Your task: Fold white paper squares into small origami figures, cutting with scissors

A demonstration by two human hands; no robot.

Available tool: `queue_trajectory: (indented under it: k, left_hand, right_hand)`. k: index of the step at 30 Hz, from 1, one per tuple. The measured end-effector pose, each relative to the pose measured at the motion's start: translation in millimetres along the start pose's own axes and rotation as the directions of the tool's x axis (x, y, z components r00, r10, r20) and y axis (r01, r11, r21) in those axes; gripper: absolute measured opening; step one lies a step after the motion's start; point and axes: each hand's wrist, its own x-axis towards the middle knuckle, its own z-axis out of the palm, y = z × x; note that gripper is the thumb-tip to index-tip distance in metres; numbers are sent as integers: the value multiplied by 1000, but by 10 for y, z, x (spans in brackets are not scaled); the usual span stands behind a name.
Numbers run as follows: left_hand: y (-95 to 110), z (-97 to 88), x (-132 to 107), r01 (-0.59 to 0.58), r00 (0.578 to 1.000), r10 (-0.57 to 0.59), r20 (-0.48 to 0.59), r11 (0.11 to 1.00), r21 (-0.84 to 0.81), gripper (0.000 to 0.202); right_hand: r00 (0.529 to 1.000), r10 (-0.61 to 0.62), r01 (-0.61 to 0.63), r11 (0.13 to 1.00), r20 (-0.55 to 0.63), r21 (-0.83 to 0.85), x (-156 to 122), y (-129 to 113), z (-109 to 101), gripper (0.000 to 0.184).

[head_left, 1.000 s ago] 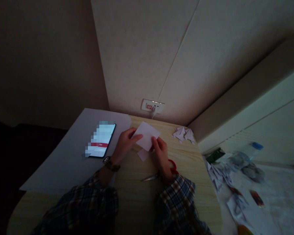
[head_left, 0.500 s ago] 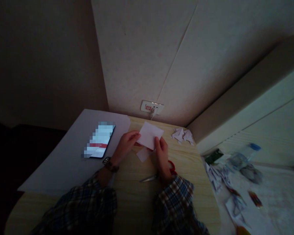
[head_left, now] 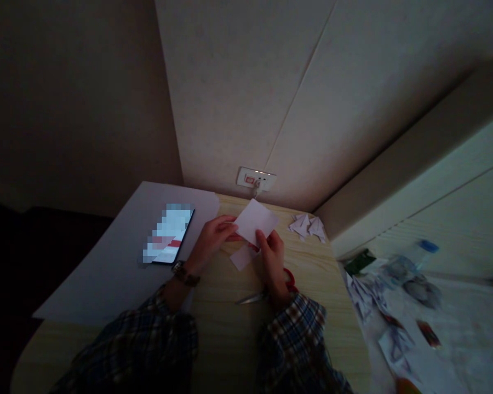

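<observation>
A small white square of paper point(head_left: 255, 219) is held up over the table between both hands. My left hand point(head_left: 216, 238) pinches its left corner. On the lower right edge, my right hand point(head_left: 271, 249) grips it with the thumb on top and the fingers underneath. Another small paper piece point(head_left: 241, 258) lies on the table below the held one. Scissors point(head_left: 251, 299) with red handles lie partly hidden under my right wrist, blades pointing left. A bit of red shows just under the held paper, too small to make out.
Large white sheets point(head_left: 107, 273) cover the table's left side, with a lit phone point(head_left: 168, 235) on them. Two folded paper figures point(head_left: 301, 225) sit at the far right corner. Behind is a wall socket point(head_left: 255, 179) with a plug. A plastic bottle point(head_left: 411, 260) and papers lie right of the table.
The paper square has turned in my hands, and one corner now points up toward the socket. My right thumb has shifted slightly left on it. The things on the table have not moved.
</observation>
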Motion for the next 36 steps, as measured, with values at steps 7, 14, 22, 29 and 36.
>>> queue_trajectory:
  k: [7, 14, 22, 29, 36]
  left_hand:
    - [53, -13, -19, -54, 996, 55, -71, 998, 17, 33]
    - [73, -38, -5, -141, 984, 148, -99, 987, 77, 19]
    - [49, 9, -5, -185, 981, 190, -48, 979, 90, 21]
    - [48, 47, -47, -150, 988, 151, -4, 981, 125, 22]
    - [10, 15, 2, -162, 987, 156, 44, 962, 220, 22]
  right_hand:
    - [997, 49, -51, 998, 60, 29, 7, -43, 45, 20]
    - [1000, -19, 18, 996, 3, 90, -26, -122, 8, 18]
    - [1000, -14, 13, 994, 2, 105, -4, -58, -14, 19]
    - [999, -11, 7, 996, 42, 94, -24, -80, 13, 19]
    - [999, -32, 30, 997, 19, 74, -11, -78, -1, 21]
